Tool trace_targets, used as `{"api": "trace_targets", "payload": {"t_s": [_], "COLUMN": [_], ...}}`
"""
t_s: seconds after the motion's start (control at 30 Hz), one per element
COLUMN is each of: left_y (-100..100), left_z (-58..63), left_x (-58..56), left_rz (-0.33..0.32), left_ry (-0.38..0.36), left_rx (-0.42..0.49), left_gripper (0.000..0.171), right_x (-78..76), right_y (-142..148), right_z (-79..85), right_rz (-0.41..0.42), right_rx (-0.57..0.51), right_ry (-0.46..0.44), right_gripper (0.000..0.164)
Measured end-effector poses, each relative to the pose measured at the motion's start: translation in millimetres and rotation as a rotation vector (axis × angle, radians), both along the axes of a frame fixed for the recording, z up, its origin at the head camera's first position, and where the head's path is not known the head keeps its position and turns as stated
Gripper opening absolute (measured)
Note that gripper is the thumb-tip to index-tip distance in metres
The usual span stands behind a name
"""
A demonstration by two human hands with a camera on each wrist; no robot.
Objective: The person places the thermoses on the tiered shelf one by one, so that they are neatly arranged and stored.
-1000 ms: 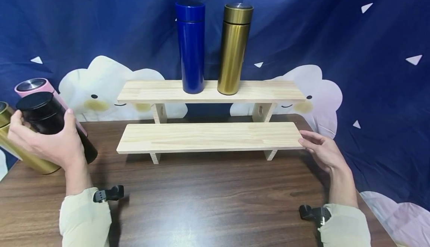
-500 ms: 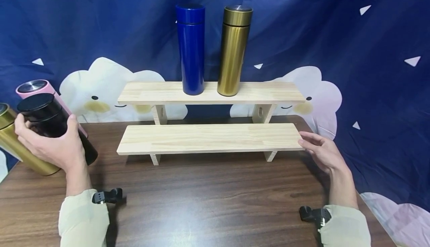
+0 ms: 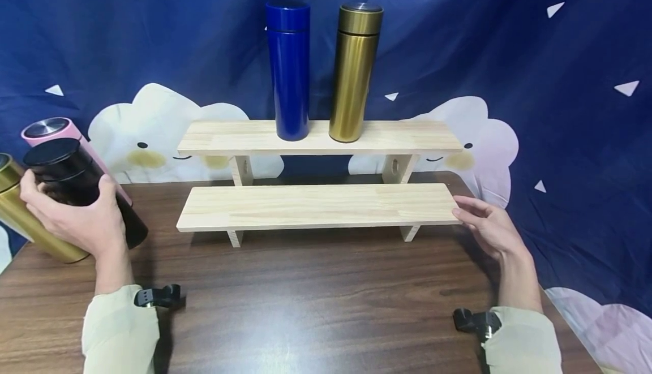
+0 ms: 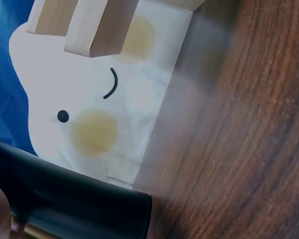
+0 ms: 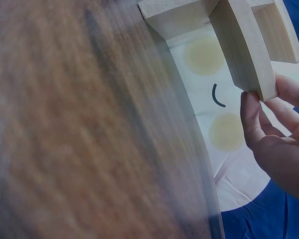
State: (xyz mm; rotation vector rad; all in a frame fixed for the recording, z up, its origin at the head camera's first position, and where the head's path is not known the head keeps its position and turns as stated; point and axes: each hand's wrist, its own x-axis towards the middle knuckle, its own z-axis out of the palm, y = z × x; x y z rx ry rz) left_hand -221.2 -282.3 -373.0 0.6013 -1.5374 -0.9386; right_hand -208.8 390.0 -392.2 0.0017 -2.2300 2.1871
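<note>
At the left of the head view my left hand point(image 3: 81, 221) grips a black thermos bottle point(image 3: 68, 179) around its upper body, fingers on the far side and thumb on the right. The bottle's base shows near the tabletop; whether it touches is unclear. In the left wrist view the dark bottle point(image 4: 79, 199) lies across the lower left corner. My right hand point(image 3: 491, 227) holds the right end of the lower board of a two-tier wooden shelf point(image 3: 316, 207). Thumb and fingers meet around the board's end point(image 5: 256, 69) in the right wrist view.
A blue thermos point(image 3: 289, 74) and a bronze-gold thermos point(image 3: 355, 77) stand upright on the upper board point(image 3: 219, 136). Behind and beside the black bottle are a pink thermos point(image 3: 68, 129) and a gold one point(image 3: 30, 215). A blue cloud-print curtain point(image 3: 575, 153) hangs behind the brown table point(image 3: 316, 295).
My left forearm has shifted slightly to the left, with its grip still on the black thermos bottle. The right hand, shelf and other thermoses stay where they were.
</note>
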Motion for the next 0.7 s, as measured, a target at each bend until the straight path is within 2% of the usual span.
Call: {"api": "trace_targets", "payload": {"t_s": [0.3, 0.5, 0.7], "left_y": [-2.0, -0.4, 6.5], "left_z": [0.0, 1.5, 6.7], "left_x": [-0.6, -1.2, -1.7], "left_rz": [-0.017, -0.042, -0.083], "left_ry": [0.025, 0.042, 0.058], "left_rx": [-0.015, -0.015, -0.075], "left_gripper": [0.072, 0.072, 0.07], "right_x": [-0.3, -0.4, 0.2], "right_y": [0.5, -0.1, 0.1], "right_z": [0.1, 0.1, 0.3], "right_rz": [0.014, 0.005, -0.002], "right_rx": [-0.029, -0.001, 0.003], "right_ry": [0.01, 0.002, -0.012], "right_gripper": [0.027, 0.03, 0.029]}}
